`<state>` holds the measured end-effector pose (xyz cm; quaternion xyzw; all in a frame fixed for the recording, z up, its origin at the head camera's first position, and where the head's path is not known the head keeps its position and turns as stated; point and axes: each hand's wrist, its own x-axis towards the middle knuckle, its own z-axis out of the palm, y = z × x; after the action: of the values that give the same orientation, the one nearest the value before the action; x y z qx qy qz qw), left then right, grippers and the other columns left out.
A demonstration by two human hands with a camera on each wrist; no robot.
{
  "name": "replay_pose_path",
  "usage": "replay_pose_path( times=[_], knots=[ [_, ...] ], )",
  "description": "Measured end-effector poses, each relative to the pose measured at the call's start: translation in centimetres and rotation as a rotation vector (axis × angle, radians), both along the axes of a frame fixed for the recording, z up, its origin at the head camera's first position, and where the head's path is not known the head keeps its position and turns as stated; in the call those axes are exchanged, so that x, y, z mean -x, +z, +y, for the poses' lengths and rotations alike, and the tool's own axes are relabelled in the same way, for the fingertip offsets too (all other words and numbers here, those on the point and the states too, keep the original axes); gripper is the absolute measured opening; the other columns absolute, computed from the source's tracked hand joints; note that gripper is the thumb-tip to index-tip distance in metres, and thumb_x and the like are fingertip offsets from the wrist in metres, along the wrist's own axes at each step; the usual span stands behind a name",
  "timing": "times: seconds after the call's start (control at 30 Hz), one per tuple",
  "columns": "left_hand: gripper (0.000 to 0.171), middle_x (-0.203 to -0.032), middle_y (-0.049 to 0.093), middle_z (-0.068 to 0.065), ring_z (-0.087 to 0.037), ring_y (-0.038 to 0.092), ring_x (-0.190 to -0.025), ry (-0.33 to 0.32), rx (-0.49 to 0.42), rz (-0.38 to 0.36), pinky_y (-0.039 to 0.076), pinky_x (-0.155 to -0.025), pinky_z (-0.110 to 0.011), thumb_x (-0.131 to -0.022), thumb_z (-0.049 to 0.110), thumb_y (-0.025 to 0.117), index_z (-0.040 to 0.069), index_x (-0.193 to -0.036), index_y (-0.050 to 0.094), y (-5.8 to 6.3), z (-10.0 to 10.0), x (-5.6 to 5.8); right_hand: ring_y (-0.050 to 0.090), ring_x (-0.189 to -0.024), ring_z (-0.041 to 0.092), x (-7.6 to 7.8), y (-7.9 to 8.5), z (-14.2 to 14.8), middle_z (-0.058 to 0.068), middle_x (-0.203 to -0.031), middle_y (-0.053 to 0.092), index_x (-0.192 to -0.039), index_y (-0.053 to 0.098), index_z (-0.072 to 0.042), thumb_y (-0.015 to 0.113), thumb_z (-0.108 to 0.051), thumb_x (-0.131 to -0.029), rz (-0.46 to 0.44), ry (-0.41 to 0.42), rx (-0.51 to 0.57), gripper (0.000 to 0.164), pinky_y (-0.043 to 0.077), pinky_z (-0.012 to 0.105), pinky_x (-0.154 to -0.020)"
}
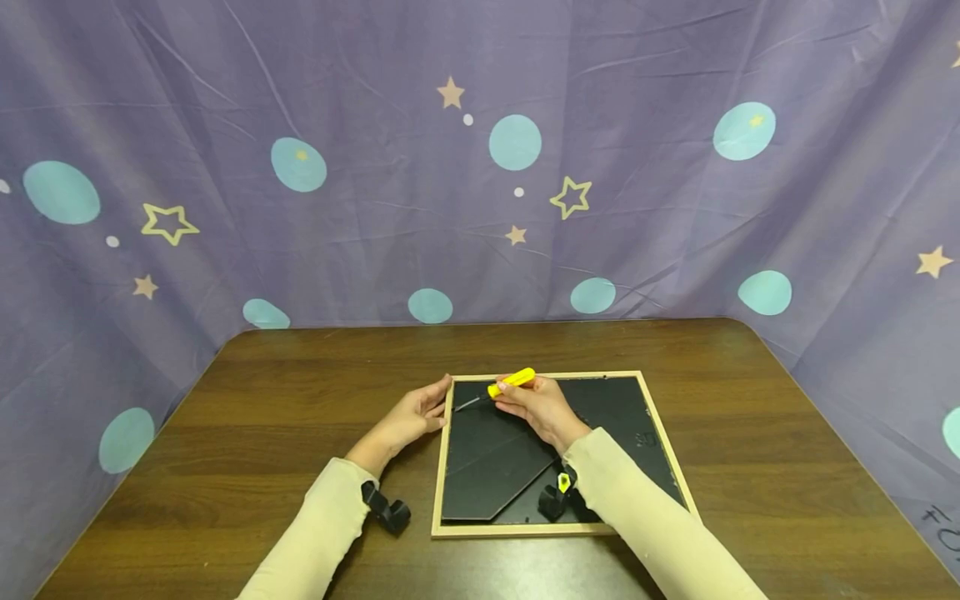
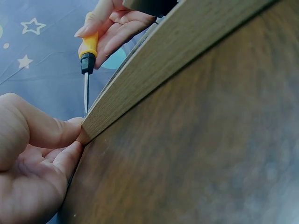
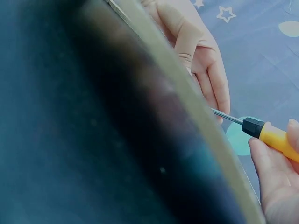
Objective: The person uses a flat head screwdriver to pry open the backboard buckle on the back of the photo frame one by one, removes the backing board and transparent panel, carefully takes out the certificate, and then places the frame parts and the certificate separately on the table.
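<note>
A picture frame (image 1: 438, 492) with a pale wooden border lies back side up, its black backing (image 1: 615, 404) and a folded black stand flap (image 1: 487, 467) showing. My right hand (image 1: 543, 410) holds a screwdriver (image 1: 517, 377) by its yellow handle, between thumb and fingers. The metal shaft (image 2: 86, 93) slants down to the left, with its tip at the backing's left edge, near the upper left corner. My left hand (image 1: 408, 422) rests against the outer left side of the border, thumb and fingertips touching it, fingers mostly straight in the right wrist view.
The brown wooden table (image 1: 300, 375) extends around the frame on all sides. A purple curtain (image 1: 375, 208) with stars and dots hangs behind it. Black camera mounts (image 1: 386, 508) sit on both wrists, the right one close over the frame.
</note>
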<state>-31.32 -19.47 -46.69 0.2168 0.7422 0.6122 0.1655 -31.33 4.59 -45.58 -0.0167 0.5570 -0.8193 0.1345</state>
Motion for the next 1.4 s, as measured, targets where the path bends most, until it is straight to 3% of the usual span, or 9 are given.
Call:
replay_pose_path(
  times=[0.37, 0.7, 0.9, 1.0, 1.13, 1.4],
  knots=[
    [0.074, -0.153, 0.005, -0.027, -0.041, 0.013, -0.139, 0.007, 0.014, -0.013, 0.024, -0.111, -0.045, -0.081, -0.023, 0.045, -0.012, -0.145, 0.01, 0.2, 0.2, -0.2, 0.068, -0.086, 0.02, -0.3, -0.2, -1.0, 0.031, -0.116, 0.059, -0.114, 0.057, 0.016, 0.06, 0.001, -0.089, 0.091, -0.074, -0.057, 0.03, 0.057, 0.036, -0.08],
    [0.074, -0.153, 0.007, -0.026, -0.04, 0.015, -0.139, 0.013, 0.027, -0.013, 0.027, -0.11, -0.042, -0.081, -0.022, 0.047, -0.011, -0.145, 0.011, 0.2, 0.2, -0.2, 0.069, -0.084, 0.02, -0.4, 0.0, -1.8, 0.03, -0.114, 0.061, -0.115, 0.056, 0.015, 0.062, -0.002, -0.089, 0.087, -0.112, -0.038, 0.032, 0.058, 0.033, -0.076],
    [0.074, -0.153, 0.009, -0.026, -0.04, 0.018, -0.138, 0.015, 0.014, -0.012, 0.026, -0.11, -0.043, -0.08, -0.022, 0.048, -0.011, -0.145, 0.012, 0.3, 0.2, -0.2, 0.07, -0.081, 0.021, -0.6, 0.2, -2.5, 0.017, -0.097, 0.069, -0.118, 0.053, 0.017, 0.063, -0.004, -0.088, 0.144, -0.124, -0.031, 0.038, 0.059, 0.035, -0.075],
    [0.075, -0.153, 0.008, -0.026, -0.04, 0.018, -0.138, 0.011, 0.01, -0.017, 0.026, -0.11, -0.043, -0.08, -0.022, 0.048, -0.011, -0.145, 0.012, 0.2, 0.3, -0.2, 0.07, -0.082, 0.025, -0.7, 0.4, -2.7, 0.014, -0.094, 0.07, -0.117, 0.055, 0.015, 0.065, -0.005, -0.088, 0.148, -0.135, -0.034, 0.037, 0.059, 0.035, -0.074],
    [0.075, -0.153, 0.009, -0.026, -0.039, 0.018, -0.138, 0.013, 0.009, -0.02, 0.025, -0.111, -0.044, -0.08, -0.022, 0.048, -0.011, -0.145, 0.012, 0.3, 0.3, -0.2, 0.069, -0.086, 0.03, -0.7, 0.6, -3.0, 0.02, -0.1, 0.069, -0.116, 0.057, 0.013, 0.065, -0.007, -0.088, 0.153, -0.147, -0.046, 0.035, 0.059, 0.035, -0.073],
    [0.075, -0.152, 0.009, -0.028, -0.039, 0.017, -0.138, 0.016, 0.002, -0.012, 0.025, -0.111, -0.042, -0.079, -0.021, 0.048, -0.012, -0.145, 0.012, 0.2, 0.2, -0.2, 0.07, -0.077, 0.023, -1.1, 1.0, -3.9, 0.014, -0.09, 0.071, -0.106, 0.064, 0.008, 0.068, -0.007, -0.085, 0.156, -0.194, -0.057, 0.026, 0.059, 0.034, -0.07]
  ],
)
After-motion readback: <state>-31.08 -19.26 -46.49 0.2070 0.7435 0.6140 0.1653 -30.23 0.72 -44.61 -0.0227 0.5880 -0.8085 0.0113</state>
